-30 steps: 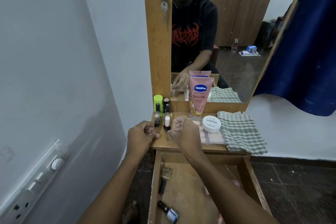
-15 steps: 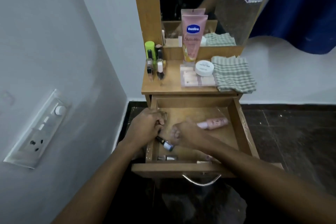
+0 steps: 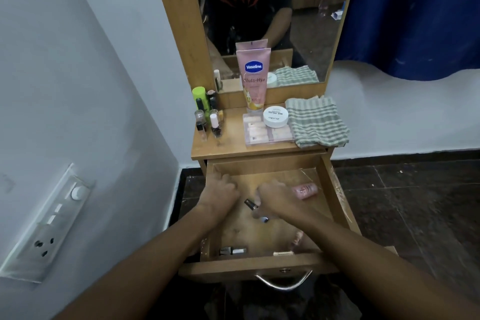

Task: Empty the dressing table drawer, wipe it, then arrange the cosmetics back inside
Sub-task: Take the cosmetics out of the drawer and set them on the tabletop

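Wooden dressing table seen from above, its drawer pulled fully out toward the viewer, a metal handle on its front. Both bare forearms reach into the drawer. The right hand is near the middle, fingers curled down onto a small dark-capped bottle that sits slanted under the fingertips; the hand appears to grip it, though the picture is blurred there. The left hand is at the drawer's back left side with its fingers curled under; whether it holds anything cannot be told. Just to the right of the right hand lies a pink tube. Along the drawer's front wall lie a small clear bottle at the left and a short beige stick at the right. On the table top, a pink Vaseline tube stands against the mirror; before it a white round jar rests partly on a clear flat box, with a folded green checked cloth just beside at the right. At the left a green-capped bottle and several small nail polish bottles stand close together. A switch and socket panel is on the white wall to the left, and a blue curtain hangs at the upper right.
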